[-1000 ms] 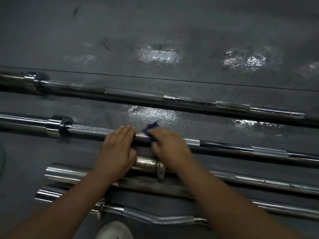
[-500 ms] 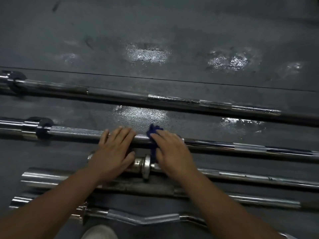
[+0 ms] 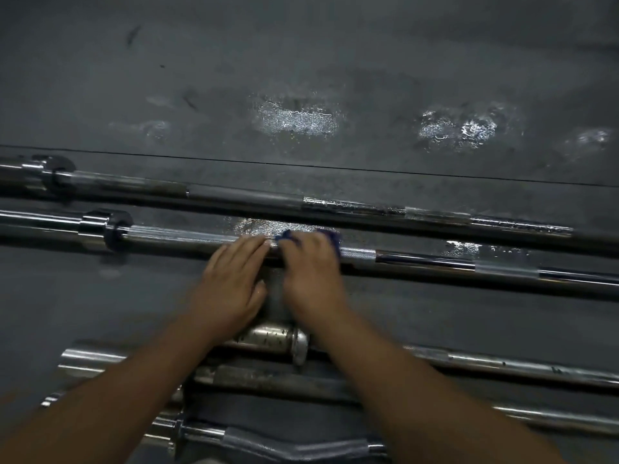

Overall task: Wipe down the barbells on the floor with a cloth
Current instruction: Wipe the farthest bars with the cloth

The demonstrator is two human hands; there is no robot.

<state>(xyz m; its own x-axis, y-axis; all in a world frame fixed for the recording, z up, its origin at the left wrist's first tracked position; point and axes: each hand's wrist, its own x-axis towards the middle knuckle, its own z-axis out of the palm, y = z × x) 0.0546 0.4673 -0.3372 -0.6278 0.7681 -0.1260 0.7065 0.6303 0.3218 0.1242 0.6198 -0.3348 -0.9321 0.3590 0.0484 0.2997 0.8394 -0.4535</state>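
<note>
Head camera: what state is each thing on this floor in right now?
Left hand: flat on the second bar, fingers straight.
Right hand: pressing the cloth onto the second bar.
Cloth: blue, bunched under the right hand's fingers.
Second bar: lying on the floor, being wiped.
Far bar: lying untouched.
Curl bar: lying untouched, nearest.
Floor: dark, with shiny patches.

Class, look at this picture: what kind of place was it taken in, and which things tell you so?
Probably a gym or weight room: several long steel barbells lie side by side, a curl bar with a bent shaft lies nearest, and the floor looks like dark rubber matting.
</note>
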